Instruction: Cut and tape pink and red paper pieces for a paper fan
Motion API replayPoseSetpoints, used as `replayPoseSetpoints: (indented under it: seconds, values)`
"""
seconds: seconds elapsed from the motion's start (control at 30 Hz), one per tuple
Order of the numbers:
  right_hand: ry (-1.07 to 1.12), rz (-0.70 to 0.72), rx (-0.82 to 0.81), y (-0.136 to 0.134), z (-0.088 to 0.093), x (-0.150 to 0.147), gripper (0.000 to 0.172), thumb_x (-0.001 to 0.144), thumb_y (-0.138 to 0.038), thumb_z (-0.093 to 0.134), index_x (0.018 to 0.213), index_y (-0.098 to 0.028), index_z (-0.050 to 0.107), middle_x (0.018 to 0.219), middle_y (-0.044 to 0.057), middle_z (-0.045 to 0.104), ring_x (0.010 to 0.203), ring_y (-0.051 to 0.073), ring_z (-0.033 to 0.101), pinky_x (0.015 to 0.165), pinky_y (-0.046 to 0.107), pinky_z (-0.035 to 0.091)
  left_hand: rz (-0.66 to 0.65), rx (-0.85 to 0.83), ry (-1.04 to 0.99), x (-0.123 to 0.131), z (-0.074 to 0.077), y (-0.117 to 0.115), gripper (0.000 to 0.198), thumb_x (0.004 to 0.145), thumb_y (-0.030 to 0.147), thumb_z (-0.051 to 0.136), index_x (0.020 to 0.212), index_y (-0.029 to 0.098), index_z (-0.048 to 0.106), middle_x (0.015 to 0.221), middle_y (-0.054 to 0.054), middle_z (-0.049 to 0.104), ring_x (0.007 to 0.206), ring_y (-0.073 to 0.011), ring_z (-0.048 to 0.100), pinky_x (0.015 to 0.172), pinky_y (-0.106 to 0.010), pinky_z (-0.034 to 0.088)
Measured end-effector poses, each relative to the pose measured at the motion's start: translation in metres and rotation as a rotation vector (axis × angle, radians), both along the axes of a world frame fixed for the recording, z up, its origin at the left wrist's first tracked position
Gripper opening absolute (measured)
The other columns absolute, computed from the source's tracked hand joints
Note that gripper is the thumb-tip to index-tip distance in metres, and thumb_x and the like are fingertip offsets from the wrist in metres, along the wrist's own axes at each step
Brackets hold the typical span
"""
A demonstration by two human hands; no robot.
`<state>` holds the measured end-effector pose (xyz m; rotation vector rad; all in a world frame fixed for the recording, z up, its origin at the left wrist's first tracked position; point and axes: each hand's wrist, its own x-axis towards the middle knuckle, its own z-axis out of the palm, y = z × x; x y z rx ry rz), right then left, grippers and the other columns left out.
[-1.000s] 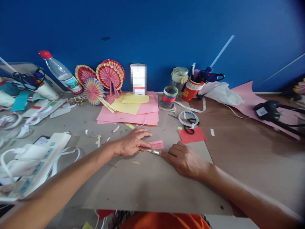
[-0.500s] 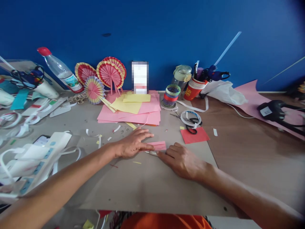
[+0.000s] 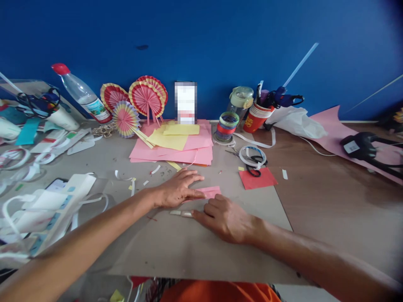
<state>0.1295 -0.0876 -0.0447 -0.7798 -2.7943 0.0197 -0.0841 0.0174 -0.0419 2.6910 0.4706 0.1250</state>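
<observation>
My left hand (image 3: 178,189) lies flat with its fingers spread, pressing on a small folded piece of pink paper (image 3: 212,192). The paper's right part shows beyond my thumb; the rest is under the hand. My right hand (image 3: 225,220) is closed around a utility knife (image 3: 186,214), its blade pointing left, just in front of the paper and apart from it. Most of the handle is hidden in my fist. Behind the left hand lies a stack of pink paper sheets (image 3: 141,153) with yellow sheets (image 3: 171,140) on top.
Scissors (image 3: 254,170) and a tape roll (image 3: 244,162) lie by red paper (image 3: 260,179) at right. Folded paper fans (image 3: 147,98) and a phone (image 3: 185,100) stand behind. A red cup (image 3: 255,119) holds tools. A power strip (image 3: 59,209) with cables is at left.
My right hand has drawn the utility knife away from the paper's near edge, toward me and a little left. The left hand stays in place on the paper.
</observation>
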Motion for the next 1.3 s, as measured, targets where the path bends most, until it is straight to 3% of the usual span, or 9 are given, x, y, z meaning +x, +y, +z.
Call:
replayPoseSetpoints:
  seconds: [0.13, 0.27, 0.47, 0.7, 0.93, 1.03, 1.1, 1.17, 1.3]
  values:
    - [0.033, 0.044, -0.062, -0.002, 0.007, -0.004, 0.035, 0.092, -0.017, 0.045, 0.127, -0.016, 0.052, 0.076, 0.004, 0.061, 0.066, 0.017, 0.05, 0.064, 0.033, 0.032, -0.007, 0.02, 0.021, 0.001, 0.003, -0.001, 0.037, 0.091, 0.026, 0.052, 0.126, 0.038, 0.058, 0.142, -0.007, 0.047, 0.137, -0.0284, 0.032, 0.112, -0.054, 0.021]
    - [0.126, -0.033, -0.136, 0.002, 0.015, 0.026, 0.032, 0.093, -0.017, 0.04, 0.121, -0.016, 0.056, 0.075, 0.004, 0.061, 0.066, 0.017, 0.052, 0.066, 0.032, 0.037, 0.023, 0.022, -0.002, 0.0, 0.002, -0.001, 0.034, 0.087, 0.026, 0.058, 0.121, 0.032, 0.061, 0.14, -0.008, 0.05, 0.135, -0.0296, 0.035, 0.113, -0.056, 0.019]
    - [0.251, -0.447, -0.058, 0.015, 0.012, 0.076, 0.039, 0.094, -0.022, 0.042, 0.132, -0.013, 0.046, 0.085, 0.009, 0.066, 0.078, 0.022, 0.059, 0.069, 0.033, 0.044, 0.031, 0.009, -0.069, 0.005, 0.004, -0.001, 0.019, 0.087, 0.034, 0.059, 0.101, 0.024, 0.069, 0.135, -0.01, 0.053, 0.132, -0.0284, 0.039, 0.114, -0.051, 0.022]
    - [0.17, -0.599, 0.029, 0.034, 0.0, 0.078, 0.028, 0.092, -0.02, 0.045, 0.114, -0.011, 0.058, 0.088, 0.011, 0.066, 0.083, 0.023, 0.06, 0.075, 0.033, 0.041, 0.135, 0.057, 0.002, 0.018, 0.024, -0.021, 0.034, 0.076, 0.05, 0.069, 0.087, 0.018, 0.071, 0.137, -0.014, 0.049, 0.135, -0.0369, 0.031, 0.113, -0.059, 0.02]
    - [0.054, -0.684, -0.006, 0.036, -0.001, 0.068, 0.027, 0.088, -0.017, 0.048, 0.112, -0.012, 0.06, 0.086, 0.009, 0.062, 0.082, 0.022, 0.056, 0.073, 0.032, 0.037, 0.202, 0.188, 0.089, 0.034, 0.028, -0.049, 0.009, 0.083, 0.022, 0.062, 0.082, 0.014, 0.068, 0.137, -0.014, 0.05, 0.137, -0.0361, 0.027, 0.113, -0.061, 0.016]
    - [0.132, -0.752, 0.012, 0.033, 0.002, 0.066, 0.029, 0.088, -0.019, 0.049, 0.114, -0.013, 0.061, 0.1, 0.013, 0.061, 0.095, 0.026, 0.055, 0.082, 0.037, 0.039, 0.28, 0.14, -0.016, 0.037, 0.028, -0.051, 0.017, 0.087, 0.015, 0.051, 0.078, 0.016, 0.065, 0.132, -0.012, 0.054, 0.135, -0.0331, 0.032, 0.112, -0.058, 0.023]
    - [0.33, -0.744, -0.086, 0.031, 0.009, 0.066, 0.028, 0.09, -0.022, 0.046, 0.112, -0.014, 0.061, 0.105, 0.014, 0.06, 0.099, 0.026, 0.054, 0.084, 0.038, 0.041, 0.371, 0.041, -0.164, 0.039, 0.03, -0.05, 0.018, 0.088, 0.016, 0.049, 0.078, 0.016, 0.063, 0.125, -0.011, 0.057, 0.126, -0.0287, 0.043, 0.106, -0.048, 0.036]
    - [0.572, -0.649, -0.354, 0.03, 0.019, 0.065, 0.028, 0.093, -0.03, 0.043, 0.11, -0.015, 0.061, 0.1, 0.011, 0.061, 0.094, 0.023, 0.057, 0.081, 0.034, 0.044, 0.498, -0.094, -0.312, 0.04, 0.033, -0.047, 0.015, 0.088, 0.018, 0.048, 0.079, 0.017, 0.06, 0.108, -0.009, 0.062, 0.104, -0.0213, 0.056, 0.09, -0.036, 0.047]
    - [0.822, -0.458, -0.879, 0.031, 0.039, 0.054, 0.033, 0.09, -0.046, 0.047, 0.099, -0.017, 0.06, 0.088, 0.004, 0.06, 0.075, 0.016, 0.055, 0.066, 0.027, 0.044, 0.726, -0.365, -0.406, 0.046, 0.038, -0.044, 0.018, 0.089, 0.031, 0.048, 0.078, 0.019, 0.056, 0.066, 0.003, 0.054, 0.059, -0.012, 0.05, 0.056, -0.023, 0.041]
